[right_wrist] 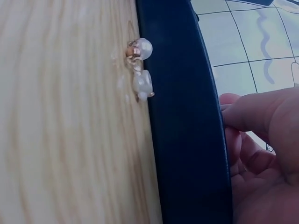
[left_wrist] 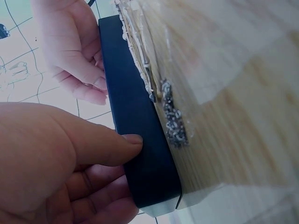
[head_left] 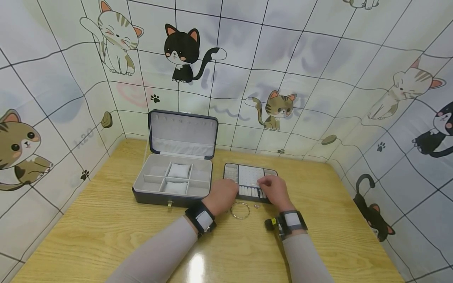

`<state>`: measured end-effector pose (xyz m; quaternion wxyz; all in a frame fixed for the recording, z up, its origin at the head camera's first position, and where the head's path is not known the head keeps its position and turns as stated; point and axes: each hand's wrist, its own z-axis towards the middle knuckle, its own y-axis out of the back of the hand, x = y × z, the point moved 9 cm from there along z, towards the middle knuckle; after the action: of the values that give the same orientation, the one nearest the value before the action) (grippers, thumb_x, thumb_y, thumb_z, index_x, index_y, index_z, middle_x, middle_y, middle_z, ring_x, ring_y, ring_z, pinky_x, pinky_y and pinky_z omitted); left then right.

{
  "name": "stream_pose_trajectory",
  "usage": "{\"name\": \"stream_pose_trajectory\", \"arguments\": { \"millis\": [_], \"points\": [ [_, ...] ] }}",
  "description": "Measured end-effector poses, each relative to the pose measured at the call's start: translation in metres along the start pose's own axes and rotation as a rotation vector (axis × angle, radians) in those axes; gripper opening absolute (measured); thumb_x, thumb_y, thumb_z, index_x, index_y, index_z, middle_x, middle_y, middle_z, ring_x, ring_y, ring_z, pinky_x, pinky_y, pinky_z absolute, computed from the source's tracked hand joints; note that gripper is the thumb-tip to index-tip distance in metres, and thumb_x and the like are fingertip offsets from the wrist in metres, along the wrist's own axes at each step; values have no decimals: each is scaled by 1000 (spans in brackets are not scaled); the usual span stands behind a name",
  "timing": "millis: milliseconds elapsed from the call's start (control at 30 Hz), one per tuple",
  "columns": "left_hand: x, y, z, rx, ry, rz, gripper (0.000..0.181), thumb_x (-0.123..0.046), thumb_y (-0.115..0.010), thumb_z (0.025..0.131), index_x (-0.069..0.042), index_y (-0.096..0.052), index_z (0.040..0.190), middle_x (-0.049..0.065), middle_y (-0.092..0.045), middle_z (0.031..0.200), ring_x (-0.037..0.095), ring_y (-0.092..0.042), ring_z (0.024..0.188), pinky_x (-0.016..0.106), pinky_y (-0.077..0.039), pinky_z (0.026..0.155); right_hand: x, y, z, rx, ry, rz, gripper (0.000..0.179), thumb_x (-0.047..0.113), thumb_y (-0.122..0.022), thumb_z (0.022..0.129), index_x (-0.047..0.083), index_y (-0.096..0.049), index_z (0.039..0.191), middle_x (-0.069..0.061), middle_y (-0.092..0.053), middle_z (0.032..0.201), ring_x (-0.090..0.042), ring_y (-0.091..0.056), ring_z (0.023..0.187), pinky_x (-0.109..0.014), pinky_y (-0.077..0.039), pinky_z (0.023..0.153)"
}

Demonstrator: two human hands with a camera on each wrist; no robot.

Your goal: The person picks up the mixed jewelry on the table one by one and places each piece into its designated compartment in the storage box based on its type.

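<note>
A dark blue jewelry tray (head_left: 252, 173) lies on the table, with a pale padded board, small compartments and ring rolls. At its front left corner my left hand (head_left: 222, 194) grips it, the thumb (left_wrist: 128, 143) flat against the front wall and the fingers bent round the end. Over the tray's right part is my right hand (head_left: 277, 192), thumb and forefinger brought together at the board's edge; I cannot tell what they hold. In front of the tray lie a thin round bracelet (head_left: 240, 217), pearl earrings (right_wrist: 143, 84) and a cluster of sparkling silvery jewelry (left_wrist: 173, 116).
Left of the tray stands an open dark blue jewelry box (head_left: 152, 197) with its lid (head_left: 182, 131) raised. Two white cushions (head_left: 178, 171) sit in its light compartments. Cat-patterned cloth (head_left: 233, 78) hangs behind and along both sides of the wooden table (head_left: 318, 236).
</note>
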<state>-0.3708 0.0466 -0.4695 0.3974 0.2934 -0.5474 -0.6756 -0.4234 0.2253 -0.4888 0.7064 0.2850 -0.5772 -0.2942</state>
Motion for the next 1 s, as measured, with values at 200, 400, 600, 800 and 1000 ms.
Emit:
{"name": "stream_pose_trajectory", "arguments": {
  "millis": [200, 400, 600, 800, 1000],
  "points": [
    [0, 1, 0, 0, -2, -17, 10, -17, -69, 99, -16, -75, 91, 0, -73, 82, 16, -68, 73, 33, -54, 56, -3, 0, 0, 15, -24, 36, 16, 6, -72, 97, 12, -79, 110, -11, -75, 119, -30, -68, 114, -51, -56, 101],
    [0, 1, -1, -18, -2, -9, 11, -17, -70, 98, -16, -75, 89, 0, -72, 81, 16, -69, 72, 34, -53, 54, -3, 3, 1, 28, -36, 66, 17, 4, -71, 97, 12, -78, 109, -12, -75, 120, -31, -68, 114, -52, -55, 101],
    [1, -2, 0, -14, 2, -8, 11, -17, -70, 99, -16, -75, 89, 0, -72, 81, 16, -68, 72, 34, -53, 52, -4, 3, 1, 40, -29, 64, 16, 3, -71, 96, 11, -78, 109, -12, -74, 118, -30, -67, 111, -50, -55, 99],
    [2, -3, 1, 11, 9, -24, 8, -18, -71, 98, -16, -75, 90, 0, -72, 80, 15, -65, 70, 32, -52, 53, -9, 1, 3, 79, -11, 96, 15, 3, -71, 95, 13, -76, 105, -9, -73, 112, -27, -65, 104, -41, -54, 91],
    [2, -4, 2, 21, 14, -25, 8, -18, -72, 97, -16, -76, 91, 0, -72, 80, 15, -64, 69, 33, -52, 53, -5, 0, 2, 166, 58, 145, 15, 1, -74, 89, 13, -76, 97, -7, -73, 104, -24, -63, 94, -35, -54, 81]
  ]
}}
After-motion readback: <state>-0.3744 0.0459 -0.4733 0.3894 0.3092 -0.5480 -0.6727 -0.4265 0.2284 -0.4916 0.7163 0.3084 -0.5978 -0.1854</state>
